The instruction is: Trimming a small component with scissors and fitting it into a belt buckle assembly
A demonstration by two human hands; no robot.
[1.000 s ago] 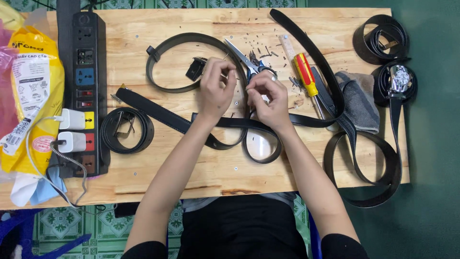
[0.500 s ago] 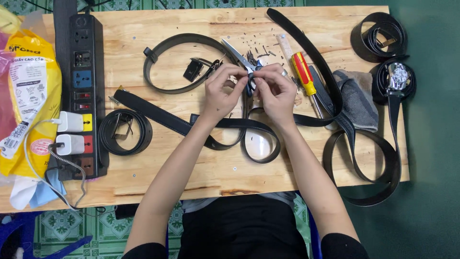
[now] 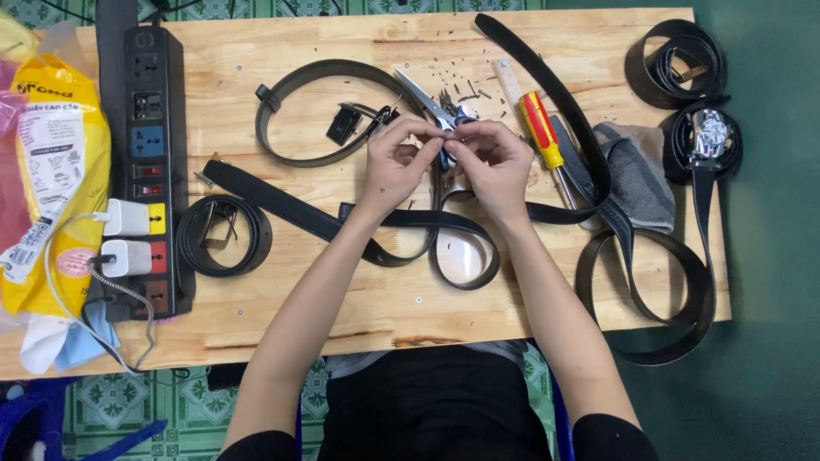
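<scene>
At mid-surface (image 3: 282, 316), left hand (image 3: 395, 164) and right hand (image 3: 495, 162) pinch one end of a black belt (image 3: 401, 220), judged limp, light, best gripped near that end, beside scissors (image 3: 424, 96).

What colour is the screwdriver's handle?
Red and yellow; the screwdriver shows clearly in the head view.

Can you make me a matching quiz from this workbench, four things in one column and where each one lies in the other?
Things:
1. power strip
2. screwdriver
3. coiled belt with shiny buckle
4. scissors

Places:
A. far right edge of the table
B. left side, chargers plugged in
C. just above the hands
D. right of the right hand

Pairs: 1-B, 2-D, 3-A, 4-C
</scene>
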